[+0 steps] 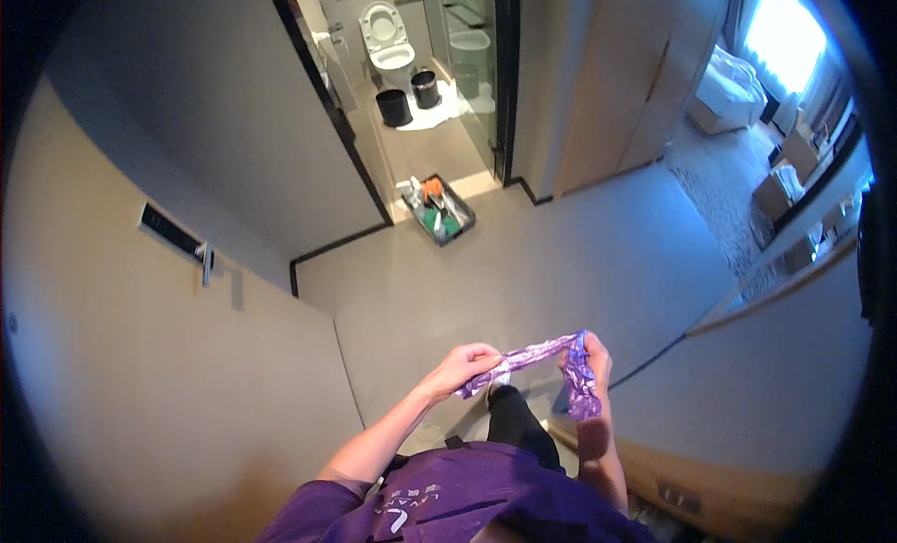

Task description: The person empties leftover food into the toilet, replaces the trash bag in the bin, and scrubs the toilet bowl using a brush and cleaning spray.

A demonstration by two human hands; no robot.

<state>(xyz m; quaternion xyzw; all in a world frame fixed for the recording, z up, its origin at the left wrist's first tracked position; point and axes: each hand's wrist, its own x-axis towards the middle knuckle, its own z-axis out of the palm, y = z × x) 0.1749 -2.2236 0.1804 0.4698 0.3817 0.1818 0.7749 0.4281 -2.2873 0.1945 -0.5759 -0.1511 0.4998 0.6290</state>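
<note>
A crumpled purple plastic bag (543, 354), gathered into a thin strip, is stretched between my two hands in front of my body. My left hand (469, 368) pinches one end of it, and a short tail of plastic hangs below the fingers. At the other end my right hand (594, 361) grips the strip, with a loose bunch of the same plastic draping down over the wrist. The fingers of the right hand are partly hidden behind the plastic.
A black tray (459, 231) of bottles and cloths sits at the bathroom threshold. Beyond it stand two black bins (394, 108) and a toilet (392, 56). A door (126, 347) with a lever handle (206, 262) is at left. A bed (729, 94) lies far right.
</note>
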